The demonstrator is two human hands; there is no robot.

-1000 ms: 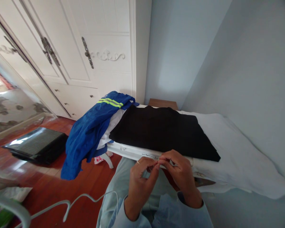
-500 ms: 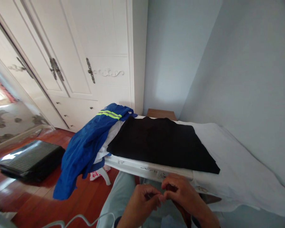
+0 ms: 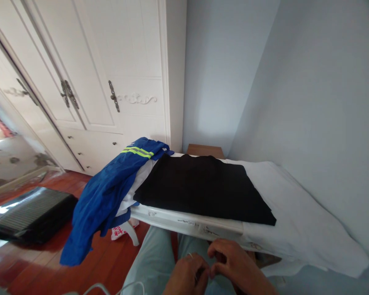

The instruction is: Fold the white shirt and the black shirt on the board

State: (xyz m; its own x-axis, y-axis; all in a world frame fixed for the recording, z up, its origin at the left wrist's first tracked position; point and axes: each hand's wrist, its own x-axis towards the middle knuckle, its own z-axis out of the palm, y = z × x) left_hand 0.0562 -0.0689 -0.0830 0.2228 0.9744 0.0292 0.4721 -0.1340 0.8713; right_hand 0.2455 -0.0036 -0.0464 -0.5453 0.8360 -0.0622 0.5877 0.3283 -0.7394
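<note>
Both hands meet low in the head view, in front of the table edge and above the lap. My left hand (image 3: 189, 273) has its fingers curled into a pinch, with a ring showing on one finger. Against its fingertips, my right hand (image 3: 235, 262) is pinched too, thumb and forefinger bent together. Anything between the fingertips is too small or too hidden to make out. A folded black cloth garment (image 3: 203, 186) lies flat on the white-covered table (image 3: 167, 216), just beyond the hands.
A blue garment with a yellow-green reflective stripe (image 3: 107, 192) hangs over the table's left end. White cloth (image 3: 295, 213) drapes the right side. A dark, shiny case-like object (image 3: 33, 213) lies on the wooden floor. Behind stand a white wardrobe (image 3: 135, 57) and a brown wooden piece (image 3: 204, 150).
The view has shifted slightly, so the table and clothes sit a little further left. Both hands are lower in the picture, still pinched together.
</note>
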